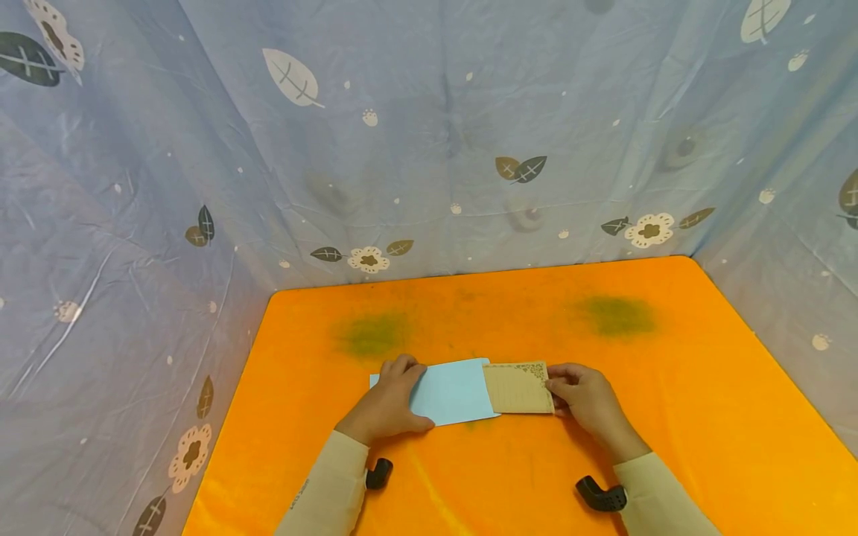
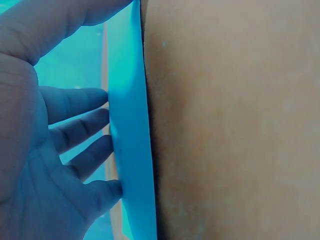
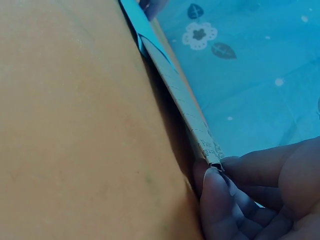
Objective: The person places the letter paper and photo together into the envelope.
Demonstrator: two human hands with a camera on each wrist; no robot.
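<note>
In the head view a light blue envelope (image 1: 456, 391) lies low over the orange table, its open end to the right. My left hand (image 1: 395, 398) spans its left part, thumb at the near edge and fingers toward the far edge. The left wrist view shows the fingertips (image 2: 102, 97) touching the envelope (image 2: 130, 125). A tan sheet of letter paper (image 1: 519, 387) with ruled lines and an ornate corner sticks out of the envelope; its left part is hidden inside. My right hand (image 1: 590, 402) pinches the paper's right end between thumb and fingers, also seen in the right wrist view.
The orange table (image 1: 509, 476) bears two dark greenish patches toward the back. Bluish-grey curtains (image 1: 429, 149) printed with leaves and flowers stand around its back and sides. A black curved piece (image 1: 601, 495) sits at each wrist.
</note>
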